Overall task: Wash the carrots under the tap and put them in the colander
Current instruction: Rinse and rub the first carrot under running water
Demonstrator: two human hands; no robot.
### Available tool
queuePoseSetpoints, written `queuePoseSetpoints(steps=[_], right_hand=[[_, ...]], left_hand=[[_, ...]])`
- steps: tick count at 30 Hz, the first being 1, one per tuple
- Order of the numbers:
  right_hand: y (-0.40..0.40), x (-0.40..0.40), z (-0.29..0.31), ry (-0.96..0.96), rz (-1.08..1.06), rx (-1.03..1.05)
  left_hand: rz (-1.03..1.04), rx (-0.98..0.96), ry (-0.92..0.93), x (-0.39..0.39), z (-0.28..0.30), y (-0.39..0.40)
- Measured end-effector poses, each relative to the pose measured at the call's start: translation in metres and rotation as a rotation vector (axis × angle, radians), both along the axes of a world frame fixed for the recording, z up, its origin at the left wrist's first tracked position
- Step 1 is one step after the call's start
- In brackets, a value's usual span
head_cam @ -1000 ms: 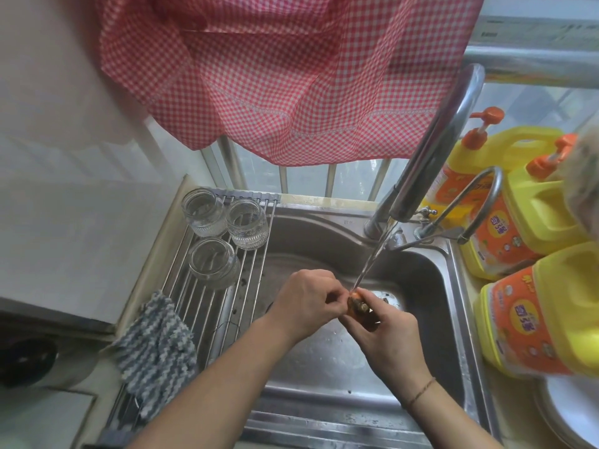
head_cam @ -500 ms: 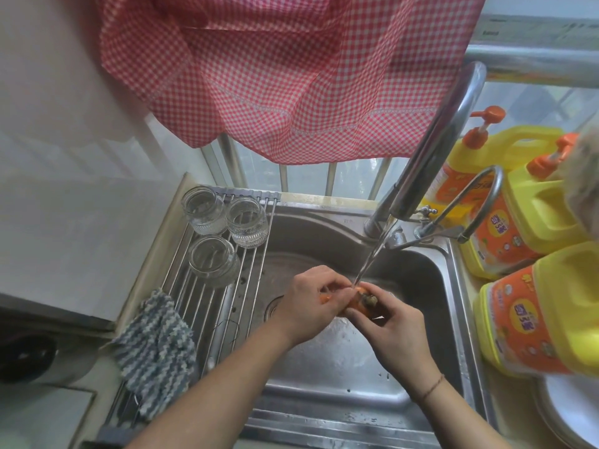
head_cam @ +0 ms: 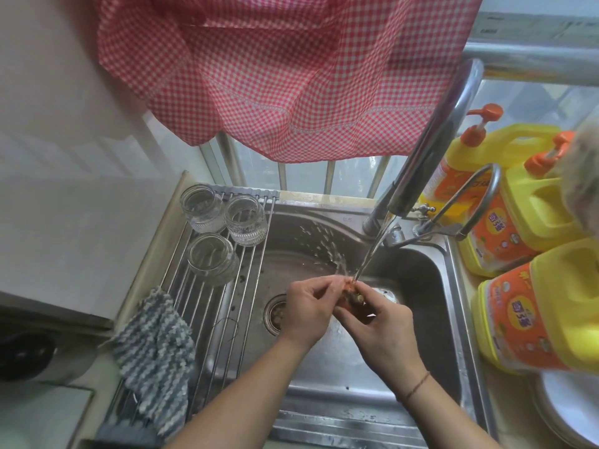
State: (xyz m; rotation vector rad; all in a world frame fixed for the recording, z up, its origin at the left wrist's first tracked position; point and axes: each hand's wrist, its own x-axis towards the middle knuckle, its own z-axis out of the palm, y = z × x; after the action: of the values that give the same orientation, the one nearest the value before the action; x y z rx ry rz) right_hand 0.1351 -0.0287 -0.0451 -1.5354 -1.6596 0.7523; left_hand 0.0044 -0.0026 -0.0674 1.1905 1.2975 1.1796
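Orange carrot point(head_cam: 349, 291) sits under the tap point(head_cam: 431, 140) stream — pinched between both hands over the sink point(head_cam: 421, 270). Right hand point(head_cam: 382, 332) curls round its near end; left hand point(head_cam: 308, 306) fingers rub its far-left side. No colander in view.

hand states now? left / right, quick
Left hand: pinching the small orange carrot under the tap stream.
Right hand: curled round the same carrot.

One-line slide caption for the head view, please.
Both hands, left hand and right hand, hold a carrot under the running tap above the sink.
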Motion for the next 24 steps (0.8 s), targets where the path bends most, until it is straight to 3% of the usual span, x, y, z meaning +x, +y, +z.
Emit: queuePoseSetpoints(steps=[5,7,11,14,18,24], right_hand=[[0.008,0.015,-0.007,0.199,-0.037,-0.199],[0.012,0.019,-0.009,0.273,-0.034,-0.268],[0.023,0.014,-0.012,0.431,-0.041,-0.327],[0.028,0.007,-0.010,0.527,-0.034,-0.427],[0.018,0.011,-0.006,0.456,-0.041,-0.441],[0.003,0.020,-0.008,0.451,-0.066,-0.481]], left_hand=[[-0.223,-0.125,-0.058,-0.018,0.002,0.012],[-0.194,-0.128,-0.049,-0.018,-0.002,0.013],[0.020,-0.217,-0.220,0.001,-0.003,0.004],[0.117,-0.165,-0.072,0.006,-0.008,-0.001],[0.005,0.014,0.261,-0.003,-0.012,-0.009],[-0.087,0.330,0.444,-0.003,-0.006,-0.016]])
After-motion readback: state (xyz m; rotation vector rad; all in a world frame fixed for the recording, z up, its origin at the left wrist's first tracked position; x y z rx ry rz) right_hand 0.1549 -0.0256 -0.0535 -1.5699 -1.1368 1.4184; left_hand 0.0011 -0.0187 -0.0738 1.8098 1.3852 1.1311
